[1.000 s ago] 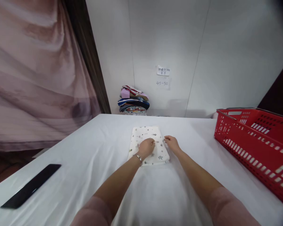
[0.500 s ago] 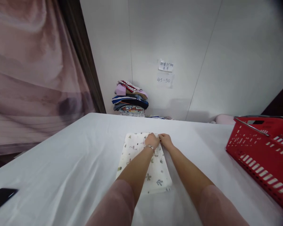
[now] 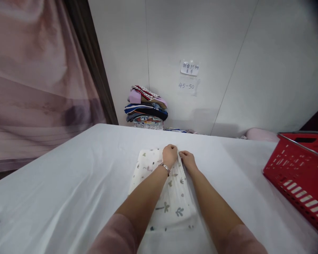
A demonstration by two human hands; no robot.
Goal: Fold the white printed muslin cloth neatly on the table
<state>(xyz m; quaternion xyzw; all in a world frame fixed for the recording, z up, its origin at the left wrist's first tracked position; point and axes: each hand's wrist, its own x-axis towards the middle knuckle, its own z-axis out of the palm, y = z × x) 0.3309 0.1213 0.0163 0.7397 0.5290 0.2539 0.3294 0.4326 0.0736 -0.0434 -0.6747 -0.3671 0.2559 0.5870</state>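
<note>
Fingers of the left hand (image 3: pixel 170 155) and right hand (image 3: pixel 188 161) pinch a printed white cloth (image 3: pixel 175 194), folded on a table (image 3: pixel 90 169), near its far right corner. Likely light, soft and limp, it is best gripped by layered corners.

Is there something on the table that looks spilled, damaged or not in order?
Nothing looks spilled or damaged. Slightly untidy, though: the white table covering has long creases to the left of the patterned cloth, instead of lying smooth.
</note>
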